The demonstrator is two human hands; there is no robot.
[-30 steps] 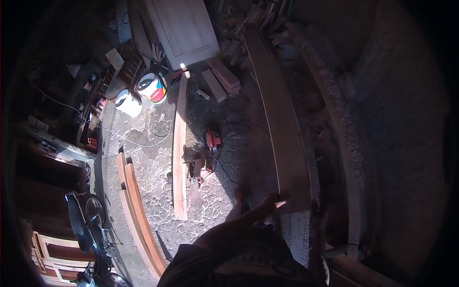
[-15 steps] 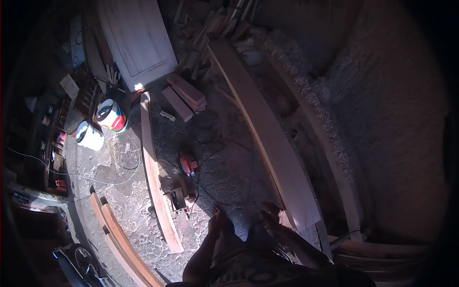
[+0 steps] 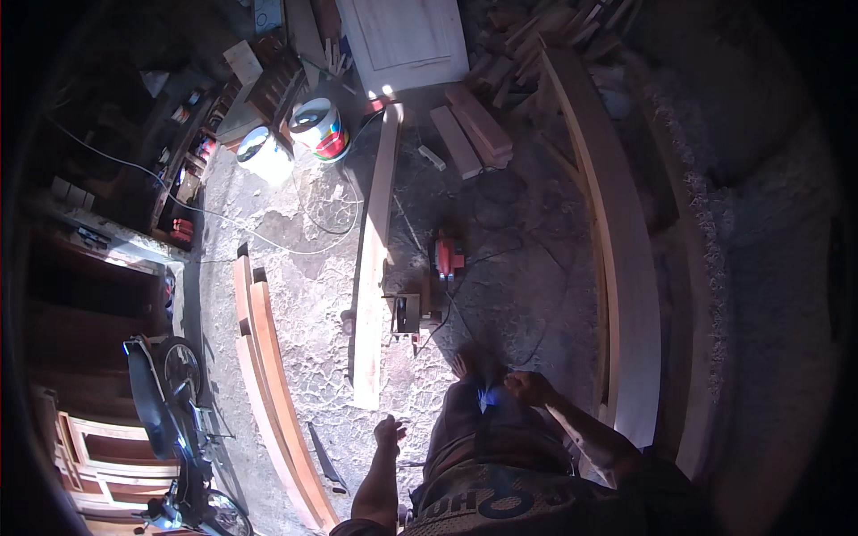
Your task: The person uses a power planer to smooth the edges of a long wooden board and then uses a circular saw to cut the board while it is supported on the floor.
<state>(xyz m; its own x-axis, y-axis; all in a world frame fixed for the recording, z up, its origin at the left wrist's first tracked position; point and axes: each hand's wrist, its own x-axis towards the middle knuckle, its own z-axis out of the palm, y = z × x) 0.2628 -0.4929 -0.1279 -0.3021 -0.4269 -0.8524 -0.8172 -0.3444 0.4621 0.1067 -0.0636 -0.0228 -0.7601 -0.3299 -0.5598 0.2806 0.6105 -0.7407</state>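
My left hand hangs in the air at my left side, fingers loosely apart, with nothing seen in it. In front of my right thigh, my right hand has its fingers curled in; whether something small is inside is hidden. Neither hand touches the timber. Ahead on the floor lies a red power tool with a dark cord. Left of it, a tool with a rectangular metal plate sits against a long pale board. A long, thick plank runs along my right, raised off the floor.
Two curved-looking timbers and a handsaw-like blade lie left, near a motorcycle. Farther off are two white buckets, short reddish beams, a panelled door and scrap wood. A pale cord crosses the floor.
My view has turned leftward, so the scene has shifted right in it. My right hand has come away from the thick plank's near end to before my thigh; my left hand has moved out to the left.
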